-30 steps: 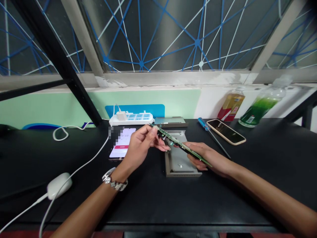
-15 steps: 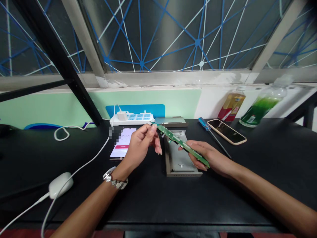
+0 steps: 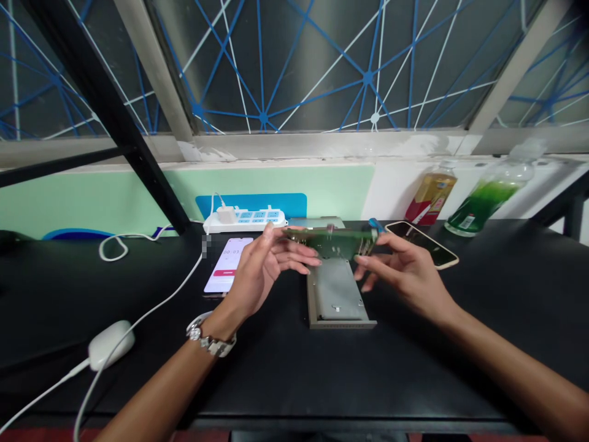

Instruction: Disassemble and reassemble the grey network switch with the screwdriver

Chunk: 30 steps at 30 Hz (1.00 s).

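Observation:
A green circuit board [image 3: 338, 244], slightly blurred, is held up between both hands. My left hand [image 3: 271, 261] grips its left end, the thumb on the near side and the fingers stretched beneath. At the board's right end, my right hand [image 3: 405, 267] pinches it between thumb and fingers. Under the board a shallow grey metal tray [image 3: 338, 291] with raised edges lies on the black desk; the board hides part of its far end. A flat metal piece [image 3: 317, 222] sits behind it, partly covered.
Left of the tray lies a lit phone [image 3: 225, 273], with a white power strip [image 3: 262, 218] behind. On the right are a dark-screened phone [image 3: 444, 253], a blue-handled screwdriver [image 3: 375, 225] and two bottles [image 3: 488, 193]. A white adapter [image 3: 110, 345] and cable lie at left.
The circuit board has turned from a slant to nearly level, its right end rising. My right hand has moved up and right with it; the left fingers have spread beneath the board.

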Each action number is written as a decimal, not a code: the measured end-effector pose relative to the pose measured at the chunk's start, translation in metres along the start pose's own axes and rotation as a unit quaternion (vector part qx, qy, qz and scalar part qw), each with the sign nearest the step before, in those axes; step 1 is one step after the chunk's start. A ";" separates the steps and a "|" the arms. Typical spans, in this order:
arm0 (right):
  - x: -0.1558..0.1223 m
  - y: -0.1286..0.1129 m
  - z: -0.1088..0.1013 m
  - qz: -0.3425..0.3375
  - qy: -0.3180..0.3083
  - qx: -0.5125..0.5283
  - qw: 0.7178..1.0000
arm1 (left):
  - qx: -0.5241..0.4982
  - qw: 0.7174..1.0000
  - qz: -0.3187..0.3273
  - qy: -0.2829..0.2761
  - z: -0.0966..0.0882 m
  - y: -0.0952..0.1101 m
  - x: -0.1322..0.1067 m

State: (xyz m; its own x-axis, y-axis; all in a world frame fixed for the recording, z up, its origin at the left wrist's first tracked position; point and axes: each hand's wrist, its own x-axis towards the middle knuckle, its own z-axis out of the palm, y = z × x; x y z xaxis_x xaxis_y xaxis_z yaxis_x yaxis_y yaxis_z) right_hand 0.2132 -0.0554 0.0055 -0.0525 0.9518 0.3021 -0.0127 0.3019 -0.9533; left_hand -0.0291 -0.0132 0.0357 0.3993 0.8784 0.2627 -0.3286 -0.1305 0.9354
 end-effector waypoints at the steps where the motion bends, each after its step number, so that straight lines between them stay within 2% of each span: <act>1: 0.001 0.001 0.000 -0.035 0.008 -0.003 0.999 | 0.000 1.000 0.002 0.003 0.000 0.000 0.000; 5: 0.004 0.008 -0.002 -0.132 0.018 -0.017 0.991 | 0.065 0.997 0.016 0.023 -0.001 -0.006 -0.001; 11: 0.002 0.013 -0.005 -0.163 0.020 -0.039 0.986 | 0.159 0.986 0.050 0.005 -0.008 -0.012 -0.001; 15: 0.002 0.010 -0.003 -0.183 0.021 -0.072 0.980 | 0.153 0.988 0.035 0.007 -0.010 -0.013 -0.001; 19: 0.001 0.007 -0.002 -0.213 0.060 -0.179 0.959 | 0.094 0.995 0.021 0.001 -0.009 -0.012 -0.001; 22: -0.006 0.004 0.000 -0.228 0.081 -0.311 0.919 | 0.046 0.999 -0.008 0.014 -0.007 -0.012 0.000; 24: -0.014 0.001 0.004 -0.240 0.080 -0.414 0.874 | 0.004 0.999 -0.039 0.025 -0.004 -0.013 -0.001; 27: -0.023 -0.003 0.015 -0.274 0.084 -0.537 0.794 | -0.076 0.995 -0.065 -0.008 0.006 -0.017 -0.004; 28: -0.026 -0.004 0.020 -0.286 0.089 -0.560 0.773 | -0.096 0.993 -0.066 -0.023 0.011 -0.019 -0.005; 30: -0.029 -0.005 0.028 -0.300 0.094 -0.583 0.749 | -0.114 0.991 -0.065 -0.034 0.020 -0.024 -0.008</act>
State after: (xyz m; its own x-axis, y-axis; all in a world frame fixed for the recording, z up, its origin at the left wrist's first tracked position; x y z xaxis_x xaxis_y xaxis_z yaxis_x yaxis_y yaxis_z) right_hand 0.1870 -0.0861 0.0016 -0.2446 0.5839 0.7741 0.9088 0.4163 -0.0269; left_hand -0.0070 -0.0262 0.0159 0.5054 0.8468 0.1659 -0.4516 0.0957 0.8871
